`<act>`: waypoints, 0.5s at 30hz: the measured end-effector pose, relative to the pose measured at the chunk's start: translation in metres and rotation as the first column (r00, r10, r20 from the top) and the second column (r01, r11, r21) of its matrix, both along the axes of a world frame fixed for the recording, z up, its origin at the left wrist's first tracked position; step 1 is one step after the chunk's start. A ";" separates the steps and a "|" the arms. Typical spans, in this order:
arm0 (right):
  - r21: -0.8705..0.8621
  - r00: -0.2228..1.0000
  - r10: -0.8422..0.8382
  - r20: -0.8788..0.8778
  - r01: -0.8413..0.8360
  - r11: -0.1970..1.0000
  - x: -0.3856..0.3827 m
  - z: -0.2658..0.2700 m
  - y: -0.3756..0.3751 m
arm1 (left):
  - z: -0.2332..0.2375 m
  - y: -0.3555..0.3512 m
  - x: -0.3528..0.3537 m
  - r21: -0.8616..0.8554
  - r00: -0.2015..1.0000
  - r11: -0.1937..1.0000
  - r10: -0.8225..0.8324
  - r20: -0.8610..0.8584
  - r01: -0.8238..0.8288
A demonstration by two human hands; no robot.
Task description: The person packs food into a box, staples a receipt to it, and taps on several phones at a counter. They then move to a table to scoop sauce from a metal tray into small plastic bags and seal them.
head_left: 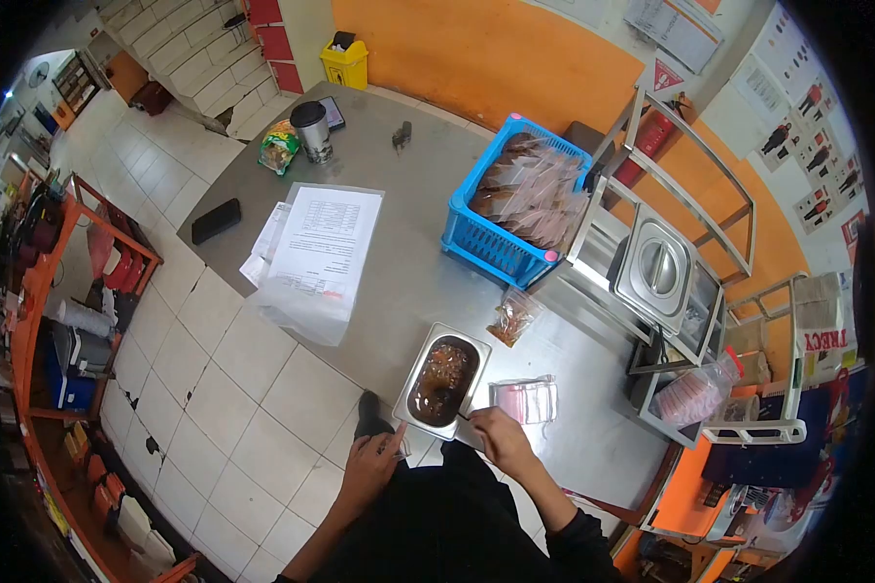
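A rectangular steel food pan (423,358) of dark brown sauce with orange bits sits at the table's near edge. My right hand (502,437) is closed by its lower right corner, gripping the dark handle of a utensil (463,416) that reaches into the sauce; its head is hidden. My left hand (371,466) is closed below the pan's lower left corner, with a finger extended toward the rim. Something clear like a small plastic bag (404,448) shows beside its fingers. To the right lie a stack of clear packets (525,399) and a filled sauce bag (513,317).
A blue crate (501,255) full of sauce bags stands beside a metal rack with a lidded steel pan (655,267). A jar (695,391) is at the right. Papers (321,243), a phone (216,222), a tumbler (311,133) and a snack packet (279,148) lie farther left.
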State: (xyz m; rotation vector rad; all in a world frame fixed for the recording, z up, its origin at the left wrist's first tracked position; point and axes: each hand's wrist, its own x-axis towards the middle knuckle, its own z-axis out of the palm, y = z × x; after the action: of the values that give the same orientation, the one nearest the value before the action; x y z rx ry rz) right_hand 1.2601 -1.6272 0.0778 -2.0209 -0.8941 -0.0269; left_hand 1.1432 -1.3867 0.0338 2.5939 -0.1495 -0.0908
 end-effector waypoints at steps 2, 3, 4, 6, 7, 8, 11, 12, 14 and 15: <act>-0.085 0.989 0.144 0.032 -0.140 0.986 0.004 -0.004 0.003 | -0.001 0.000 0.000 0.008 1.000 1.000 -0.003 0.004 0.003; -0.130 0.975 0.217 0.044 -0.210 0.969 0.005 -0.004 0.005 | 0.001 0.000 0.001 0.013 1.000 1.000 -0.005 0.001 0.005; -0.152 0.978 0.207 -0.015 -0.206 0.967 0.004 -0.005 0.009 | 0.002 0.000 0.001 0.018 1.000 1.000 -0.005 -0.004 0.005; -0.098 0.977 0.044 -0.208 -0.066 0.993 -0.001 -0.009 0.014 | -0.001 0.000 0.001 0.021 1.000 1.000 -0.007 0.006 0.007; -0.082 0.952 -0.032 -0.305 0.008 0.997 -0.002 -0.011 0.016 | -0.002 0.001 0.000 0.023 1.000 1.000 -0.006 0.010 0.006; -0.042 0.924 -0.112 -0.366 0.104 0.994 0.000 -0.013 0.017 | -0.002 0.001 0.000 0.033 1.000 0.999 -0.009 0.020 0.009; 0.056 0.827 -0.296 -0.478 0.365 0.930 0.007 -0.027 0.017 | -0.001 0.001 0.001 0.053 0.999 0.998 -0.016 0.032 0.015; 0.145 0.767 -0.317 -0.558 0.466 0.873 0.009 -0.051 0.014 | 0.000 0.002 0.001 0.052 1.000 0.999 -0.017 0.026 0.016; 0.220 0.665 -0.342 -0.664 0.610 0.761 0.008 -0.070 0.009 | 0.000 0.001 0.001 0.047 0.999 0.999 -0.019 0.026 0.018; 0.218 0.626 -0.359 -0.692 0.655 0.723 0.009 -0.070 0.008 | -0.003 0.002 0.001 0.045 0.999 0.999 -0.019 0.031 0.017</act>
State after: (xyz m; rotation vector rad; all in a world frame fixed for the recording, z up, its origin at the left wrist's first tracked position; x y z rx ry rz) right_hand 1.2690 -1.6194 0.0077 -1.6002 0.1535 0.0834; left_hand 1.1441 -1.3850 0.0309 2.6402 -0.1844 -0.0609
